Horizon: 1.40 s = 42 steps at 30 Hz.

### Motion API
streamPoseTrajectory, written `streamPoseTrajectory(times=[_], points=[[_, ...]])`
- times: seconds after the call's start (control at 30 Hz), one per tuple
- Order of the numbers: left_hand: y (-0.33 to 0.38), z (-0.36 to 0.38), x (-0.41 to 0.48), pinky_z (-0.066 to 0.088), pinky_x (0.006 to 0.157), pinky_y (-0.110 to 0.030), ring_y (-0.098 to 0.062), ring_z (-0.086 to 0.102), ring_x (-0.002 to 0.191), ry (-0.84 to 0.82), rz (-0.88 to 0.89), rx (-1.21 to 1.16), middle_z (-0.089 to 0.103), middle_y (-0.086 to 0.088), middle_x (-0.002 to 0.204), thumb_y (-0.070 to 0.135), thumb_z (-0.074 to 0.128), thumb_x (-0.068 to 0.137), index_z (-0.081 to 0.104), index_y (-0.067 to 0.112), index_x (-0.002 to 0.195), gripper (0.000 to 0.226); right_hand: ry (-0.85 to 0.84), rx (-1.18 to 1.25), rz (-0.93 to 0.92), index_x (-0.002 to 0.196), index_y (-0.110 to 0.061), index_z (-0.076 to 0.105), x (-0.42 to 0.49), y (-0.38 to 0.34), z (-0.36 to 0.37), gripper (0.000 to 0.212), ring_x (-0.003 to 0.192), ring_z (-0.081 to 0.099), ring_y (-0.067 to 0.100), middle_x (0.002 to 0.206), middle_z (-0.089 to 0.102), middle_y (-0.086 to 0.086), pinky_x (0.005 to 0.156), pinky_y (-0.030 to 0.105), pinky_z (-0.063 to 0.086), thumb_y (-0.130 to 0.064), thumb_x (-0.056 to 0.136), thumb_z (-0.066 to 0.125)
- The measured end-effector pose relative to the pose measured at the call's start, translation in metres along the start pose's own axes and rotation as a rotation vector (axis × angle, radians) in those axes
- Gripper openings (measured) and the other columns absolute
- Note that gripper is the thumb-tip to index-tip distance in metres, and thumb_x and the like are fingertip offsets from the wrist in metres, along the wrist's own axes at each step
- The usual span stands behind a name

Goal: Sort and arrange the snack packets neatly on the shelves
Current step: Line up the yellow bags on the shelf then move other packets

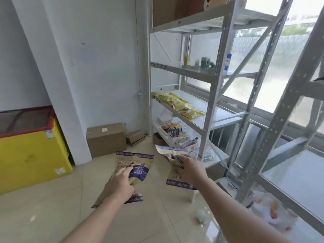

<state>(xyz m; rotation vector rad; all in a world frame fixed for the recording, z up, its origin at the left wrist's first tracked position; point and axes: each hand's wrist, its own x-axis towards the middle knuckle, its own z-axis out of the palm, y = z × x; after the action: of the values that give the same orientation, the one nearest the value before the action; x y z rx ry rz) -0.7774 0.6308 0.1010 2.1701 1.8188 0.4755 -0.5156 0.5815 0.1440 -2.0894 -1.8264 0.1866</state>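
We hold both bare arms stretched forward and down over the pale tiled floor (52, 207), forearms nearly parallel, each hand gripping one snack packet. Our left hand (121, 184) closes on a tan and purple foil snack packet (135, 165), fingers spread across its printed face, the thumb hidden behind; the packet tilts with its purple top band away from us. Our right hand (189, 169) clamps a second tan and purple packet (172, 152), which is crumpled and bent, its upper edge folded toward the grey metal shelving rack (219, 67) just ahead. So we count two purple packets, one per hand, both in the air and short of the shelves.

On the rack's third shelf from the top lies a loose heap of yellow snack packets (178, 102); we cannot count them exactly, several at least. The shelf below carries a mixed clutter of small packets (173, 130), too blurred to number. The shelf above holds a few small bottles and cans (205, 63).

Against the white wall stand two brown cardboard boxes, a large closed one (105, 139) and a small open one (135, 137). At far left sits one yellow chest freezer with a red-rimmed glass lid (29, 149).
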Motion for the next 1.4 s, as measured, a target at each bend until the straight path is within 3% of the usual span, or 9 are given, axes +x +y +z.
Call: streamPoseTrajectory(times=[0.23, 0.83, 1.13, 1.4], points=[[-0.033, 0.01, 0.136, 0.047, 0.087, -0.031, -0.016, 0.051, 0.12, -0.006, -0.018, -0.014, 0.044, 0.018, 0.144, 0.027, 0.062, 0.076, 0.04, 0.039, 0.142, 0.07, -0.031, 0.004, -0.018, 0.138, -0.038, 0.048, 0.143, -0.02, 0.039, 0.049, 0.116, 0.056, 0.024, 0.139, 0.052, -0.008, 0.085, 0.037, 0.051, -0.038, 0.089, 0.055], [-0.032, 0.041, 0.58, 0.044, 0.094, -0.028, -0.012, 0.045, 0.131, -0.012, 0.056, 0.001, 0.04, 0.016, 0.149, 0.028, 0.065, 0.084, 0.041, 0.034, 0.145, 0.066, -0.063, -0.004, 0.075, 0.141, -0.038, 0.045, 0.586, 0.032, 0.089, 0.053, 0.122, 0.054, 0.021, 0.143, 0.049, -0.01, 0.079, 0.031, 0.049, -0.03, 0.089, 0.053], [-0.047, 0.078, 0.834, 0.044, 0.098, -0.031, -0.012, 0.041, 0.135, -0.107, 0.226, -0.064, 0.035, 0.015, 0.153, 0.03, 0.062, 0.085, 0.036, 0.036, 0.147, 0.067, 0.0, -0.007, 0.222, 0.138, -0.037, 0.048, 0.785, 0.036, 0.143, 0.049, 0.117, 0.055, 0.021, 0.137, 0.054, -0.009, 0.086, 0.037, 0.051, -0.032, 0.09, 0.054], [-0.002, 0.104, 1.043, 0.044, 0.101, -0.032, -0.015, 0.043, 0.134, -0.252, 0.454, -0.042, 0.038, 0.011, 0.152, 0.027, 0.061, 0.082, 0.04, 0.033, 0.146, 0.068, 0.032, -0.036, 0.466, 0.14, -0.041, 0.045, 0.911, 0.061, 0.149, 0.052, 0.119, 0.055, 0.018, 0.145, 0.045, -0.016, 0.084, 0.032, 0.051, -0.037, 0.089, 0.054]])
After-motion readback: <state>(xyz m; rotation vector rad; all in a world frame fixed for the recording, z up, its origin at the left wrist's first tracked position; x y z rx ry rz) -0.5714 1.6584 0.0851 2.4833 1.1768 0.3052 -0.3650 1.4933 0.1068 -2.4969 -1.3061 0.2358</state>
